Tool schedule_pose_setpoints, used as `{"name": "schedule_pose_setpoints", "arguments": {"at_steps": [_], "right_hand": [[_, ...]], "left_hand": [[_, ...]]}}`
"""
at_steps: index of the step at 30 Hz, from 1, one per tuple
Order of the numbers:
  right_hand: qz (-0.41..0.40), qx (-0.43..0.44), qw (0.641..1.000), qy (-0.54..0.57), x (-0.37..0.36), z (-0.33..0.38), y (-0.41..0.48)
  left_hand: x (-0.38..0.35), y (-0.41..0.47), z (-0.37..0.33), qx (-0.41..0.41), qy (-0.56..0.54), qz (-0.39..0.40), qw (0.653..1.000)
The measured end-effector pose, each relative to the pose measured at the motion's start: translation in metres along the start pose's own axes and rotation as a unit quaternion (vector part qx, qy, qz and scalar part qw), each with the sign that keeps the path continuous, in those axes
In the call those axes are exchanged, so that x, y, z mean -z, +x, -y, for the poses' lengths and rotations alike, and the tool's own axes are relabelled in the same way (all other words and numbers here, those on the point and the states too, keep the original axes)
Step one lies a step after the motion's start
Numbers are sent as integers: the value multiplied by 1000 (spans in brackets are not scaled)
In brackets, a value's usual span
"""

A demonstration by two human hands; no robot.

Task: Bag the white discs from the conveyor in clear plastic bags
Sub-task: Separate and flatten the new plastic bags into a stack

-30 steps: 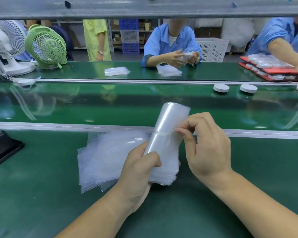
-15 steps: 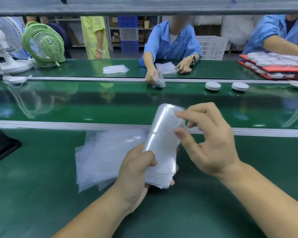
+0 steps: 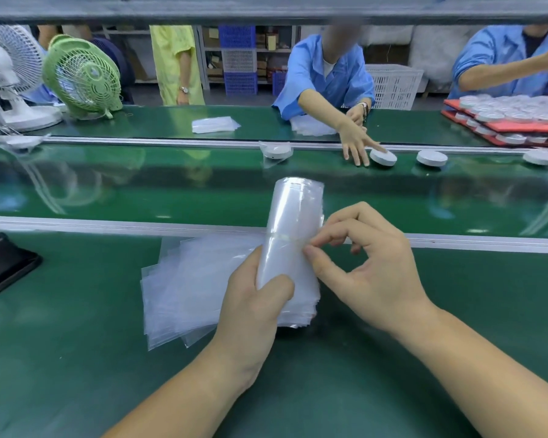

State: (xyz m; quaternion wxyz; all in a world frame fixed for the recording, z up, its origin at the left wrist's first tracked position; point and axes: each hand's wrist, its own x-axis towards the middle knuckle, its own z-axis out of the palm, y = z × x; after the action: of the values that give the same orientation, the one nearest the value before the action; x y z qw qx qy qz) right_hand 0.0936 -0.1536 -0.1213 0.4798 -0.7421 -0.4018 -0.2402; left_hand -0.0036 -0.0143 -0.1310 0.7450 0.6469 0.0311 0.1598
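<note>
White discs [image 3: 431,158] sit in a row on the far side of the conveyor [image 3: 171,191], well apart from the person's hands, and a bagged disc [image 3: 276,150] lies further left on the belt. They look rigid, light and smooth, so I judge each is best taken by its rim between thumb and fingertips. Nearer, the bundle of clear plastic bags [image 3: 293,210] is held upright above the tabletop [image 3: 76,358], curved into a roll and cinched by a thin elastic band [image 3: 282,237]. The left hand [image 3: 253,308] has its fingers [image 3: 276,286] wrapped round the bundle's lower part. The right hand [image 3: 370,273] pinches at the band with thumb and forefinger, the other fingers loosely curled. The film looks thin, limp and slippery, likely to cling sheet to sheet, so a firm grip low down and a peel from one corner should serve. A loose stack of bags [image 3: 187,286] lies flat on the tabletop just beside the left hand
</note>
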Motion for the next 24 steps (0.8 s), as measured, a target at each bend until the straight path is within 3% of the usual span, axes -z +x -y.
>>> {"name": "schedule_pose_setpoints", "arguments": {"at_steps": [10,24], "right_hand": [[-38,120,992,-31,-2,3,-3],[-56,126,990,-32,-2,1,-3]], "left_hand": [[-4,-4,-3,-43,29,15,999],[-6,-3,-4,-63,22,21,998]]}}
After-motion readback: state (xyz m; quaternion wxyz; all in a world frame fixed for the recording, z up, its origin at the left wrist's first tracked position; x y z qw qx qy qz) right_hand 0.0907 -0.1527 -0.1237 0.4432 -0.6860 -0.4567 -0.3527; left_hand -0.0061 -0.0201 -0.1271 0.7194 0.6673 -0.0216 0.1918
